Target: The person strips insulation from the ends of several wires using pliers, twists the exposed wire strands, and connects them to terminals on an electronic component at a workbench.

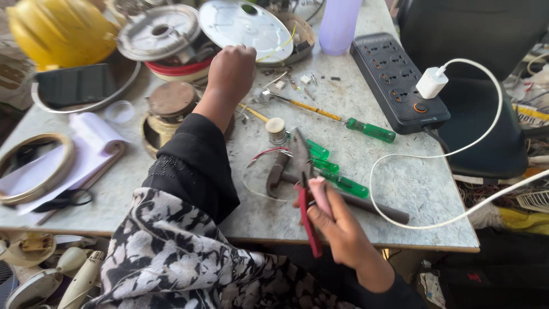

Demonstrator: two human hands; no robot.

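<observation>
In the head view, a speckled worktable (400, 189) is being crowded by many things. A black power strip (398, 80) is lying at the far right, with a white charger (432, 83) plugged in and its white cable (457, 166) looping over the table edge. A long screwdriver with a green handle (343, 120) is lying just beyond the middle, and more green-handled tools (334, 171) are lying between it and the near edge. A hammer (343, 197) is lying under them. A yellow helmet (57, 28), round metal discs (160, 31) and a white disc (246, 23) are being kept at the far left.

The red-handled pliers (306, 194) are being gripped by the right hand (340, 226) near the front edge, nose pointing away, red handles toward the body. The left hand (231, 71) is being held closed in a fist at the white disc's rim.

What is being pinched inside the fist cannot be told, and the pliers' tip is hard to make out against the clutter.
</observation>
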